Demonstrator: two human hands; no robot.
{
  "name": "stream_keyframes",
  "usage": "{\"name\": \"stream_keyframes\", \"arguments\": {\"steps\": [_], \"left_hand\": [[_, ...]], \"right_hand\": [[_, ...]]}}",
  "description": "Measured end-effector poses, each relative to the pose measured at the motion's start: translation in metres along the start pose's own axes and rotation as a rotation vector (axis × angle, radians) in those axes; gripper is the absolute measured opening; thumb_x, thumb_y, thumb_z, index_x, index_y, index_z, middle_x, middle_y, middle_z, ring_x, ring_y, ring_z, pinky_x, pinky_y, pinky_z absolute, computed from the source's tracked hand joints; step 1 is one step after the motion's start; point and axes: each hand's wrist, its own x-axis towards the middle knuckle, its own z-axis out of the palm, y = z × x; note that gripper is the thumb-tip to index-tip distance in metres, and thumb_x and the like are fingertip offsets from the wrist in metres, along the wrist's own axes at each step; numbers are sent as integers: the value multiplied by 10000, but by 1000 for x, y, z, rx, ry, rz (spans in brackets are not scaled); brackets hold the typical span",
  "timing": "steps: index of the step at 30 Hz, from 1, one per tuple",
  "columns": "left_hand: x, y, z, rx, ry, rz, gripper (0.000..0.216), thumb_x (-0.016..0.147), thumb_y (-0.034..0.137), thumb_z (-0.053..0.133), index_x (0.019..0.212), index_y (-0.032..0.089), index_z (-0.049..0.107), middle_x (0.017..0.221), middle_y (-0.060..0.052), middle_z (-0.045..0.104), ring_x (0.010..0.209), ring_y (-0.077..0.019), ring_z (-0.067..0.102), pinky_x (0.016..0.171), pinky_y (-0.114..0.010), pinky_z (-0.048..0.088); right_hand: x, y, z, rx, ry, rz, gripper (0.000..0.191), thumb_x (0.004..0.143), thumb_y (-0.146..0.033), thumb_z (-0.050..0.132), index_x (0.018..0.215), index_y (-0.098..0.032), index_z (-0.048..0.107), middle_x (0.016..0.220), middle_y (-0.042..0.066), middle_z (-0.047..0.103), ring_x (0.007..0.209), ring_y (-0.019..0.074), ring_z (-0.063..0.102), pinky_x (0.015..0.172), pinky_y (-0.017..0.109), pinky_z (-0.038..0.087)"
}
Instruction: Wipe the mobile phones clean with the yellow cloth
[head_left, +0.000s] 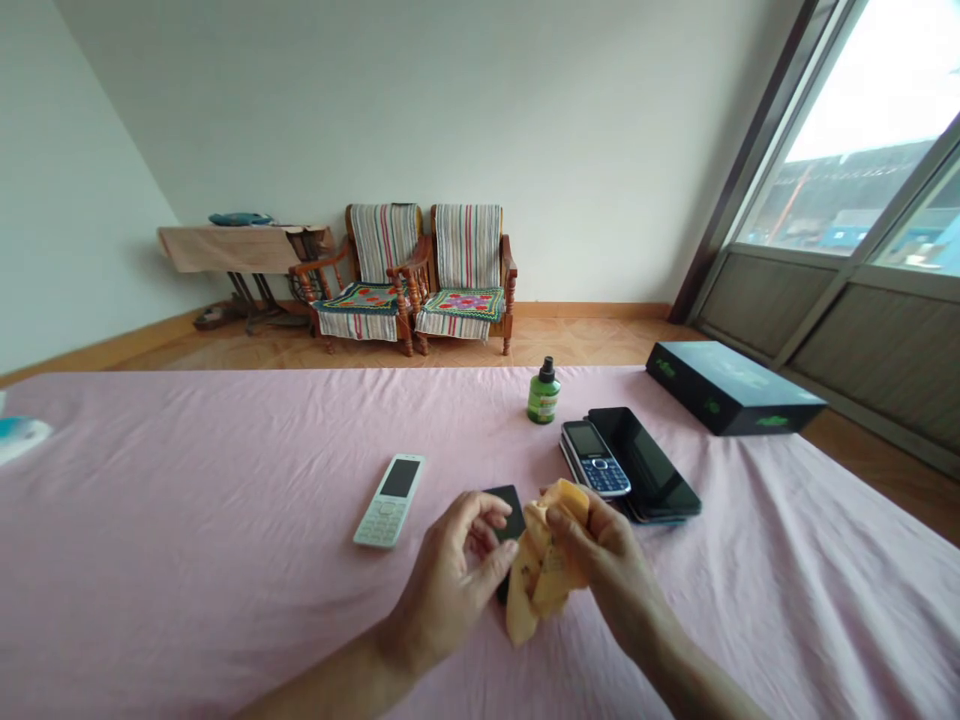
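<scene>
My left hand (450,575) grips a small black phone (508,516) just above the pink tablecloth (187,520), fingers curled round its edges. My right hand (600,545) is closed on a crumpled yellow cloth (544,570), pressed against the black phone. A white keypad phone (391,499) lies flat to the left of my hands. To the right, a dark keypad phone with blue keys (595,457) rests on top of black smartphones (652,470).
A small green bottle with a black cap (543,391) stands beyond the phones. A black box (731,386) lies at the table's far right corner. A blue-white object (19,435) sits at the left edge. Two wooden chairs (420,275) and a side table (240,250) stand by the far wall.
</scene>
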Motion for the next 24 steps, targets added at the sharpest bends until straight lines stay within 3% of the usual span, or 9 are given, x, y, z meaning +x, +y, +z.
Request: {"name": "stream_keyframes", "arguments": {"steps": [3,7,14,20,24], "left_hand": [[6,-8,5,-191,-93,-167,289,820,320,651,1050,169,561,944,-57,632,780,-166,610,693,-258,487],[9,-8,9,-330,-131,-229,260,810,388,659,827,140,583,748,-13,603,695,-143,573,645,-229,443],[6,-12,8,-377,-82,-271,296,802,423,652,746,154,544,668,24,550,621,-111,500,592,-209,402],[6,-10,9,-427,-22,-295,304,826,455,627,802,168,530,715,4,606,653,-128,551,609,-218,427],[5,-9,11,-376,-2,-278,324,793,450,674,770,165,523,698,13,582,641,-122,539,598,-213,425]], "right_hand": [[-5,1,6,7,-28,14,401,739,-523,693,848,-160,563,732,6,580,648,143,537,574,238,423],[-6,6,10,4,-3,-14,409,741,-538,683,804,-155,555,682,-13,538,611,126,506,541,221,406],[2,9,4,41,12,-3,420,752,-570,656,719,-170,536,620,-28,509,564,113,496,505,206,399],[-4,-4,3,66,-149,63,448,843,-581,542,783,-143,620,667,18,597,580,122,536,508,206,403],[-6,-5,6,41,-194,24,358,745,-451,728,913,-159,606,799,19,626,734,155,580,640,235,462]]}}
